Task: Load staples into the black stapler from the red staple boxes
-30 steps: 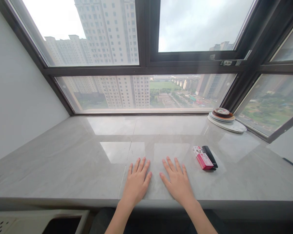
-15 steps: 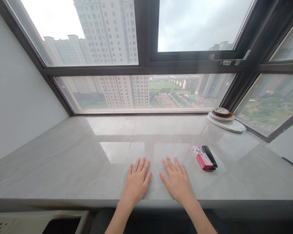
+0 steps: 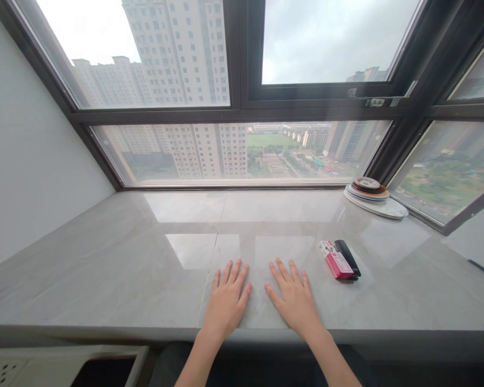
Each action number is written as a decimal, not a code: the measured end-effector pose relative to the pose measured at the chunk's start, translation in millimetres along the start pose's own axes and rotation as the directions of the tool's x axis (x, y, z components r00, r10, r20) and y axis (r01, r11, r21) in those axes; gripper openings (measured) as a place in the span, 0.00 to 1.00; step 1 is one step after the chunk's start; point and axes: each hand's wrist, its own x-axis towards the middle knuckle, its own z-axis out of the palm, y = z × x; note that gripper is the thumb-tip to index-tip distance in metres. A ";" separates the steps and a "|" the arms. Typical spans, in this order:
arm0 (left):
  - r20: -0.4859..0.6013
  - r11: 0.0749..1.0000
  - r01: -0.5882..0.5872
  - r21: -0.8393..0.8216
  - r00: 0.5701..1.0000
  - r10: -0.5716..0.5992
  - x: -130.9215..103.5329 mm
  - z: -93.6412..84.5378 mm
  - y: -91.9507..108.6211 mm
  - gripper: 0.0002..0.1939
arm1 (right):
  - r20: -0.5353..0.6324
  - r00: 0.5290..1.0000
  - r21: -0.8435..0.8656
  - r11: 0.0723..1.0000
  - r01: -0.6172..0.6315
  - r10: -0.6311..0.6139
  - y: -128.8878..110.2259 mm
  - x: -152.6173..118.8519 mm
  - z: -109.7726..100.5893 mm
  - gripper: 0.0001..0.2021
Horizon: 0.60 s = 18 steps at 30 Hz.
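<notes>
My left hand (image 3: 225,303) lies palm down on the grey tiled sill (image 3: 105,269), fingers spread, holding nothing. Beside it, with a gap between the thumbs, my right hand (image 3: 295,301) rests flat in the same way, also holding nothing. To the right of my right hand lies a small pink and white box (image 3: 337,262). A black stapler-like object (image 3: 348,259) sits against the box's right side; its exact kind I cannot make out. Neither hand touches them.
A stack of plates (image 3: 371,194) stands in the far right corner by the window frame (image 3: 234,116). A white wall (image 3: 32,161) closes the left side. Below the sill's front edge at lower left is a pale plastic piece (image 3: 36,368) with holes.
Both hands stay flat in place on the sill. The whole view has shifted very slightly; nothing has been taken up or set down.
</notes>
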 end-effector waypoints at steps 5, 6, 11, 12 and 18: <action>-0.010 1.000 -0.002 -0.001 1.000 0.002 -0.3 1.0 0.3 0.27 | 0.006 1.000 0.001 1.000 0.002 -0.002 -0.7 -0.9 -2.0 0.32; -0.011 1.000 -0.001 0.000 1.000 0.001 -0.2 1.2 0.2 0.27 | 0.005 1.000 0.002 1.000 0.004 -0.004 -0.8 -1.2 -2.2 0.32; -0.008 1.000 -0.012 0.014 1.000 0.012 0.3 1.7 -0.6 0.28 | -0.012 1.000 0.010 1.000 0.004 -0.004 -0.2 -2.0 -2.4 0.32; -0.006 1.000 -0.010 0.020 1.000 0.010 0.4 1.9 -0.9 0.28 | -0.013 1.000 0.015 1.000 0.005 -0.005 0.2 -1.8 -2.4 0.32; 0.001 0.999 -0.005 0.046 1.000 0.005 0.9 3.2 -1.4 0.28 | -0.042 0.999 0.064 0.998 0.015 -0.012 2.0 -1.3 2.0 0.31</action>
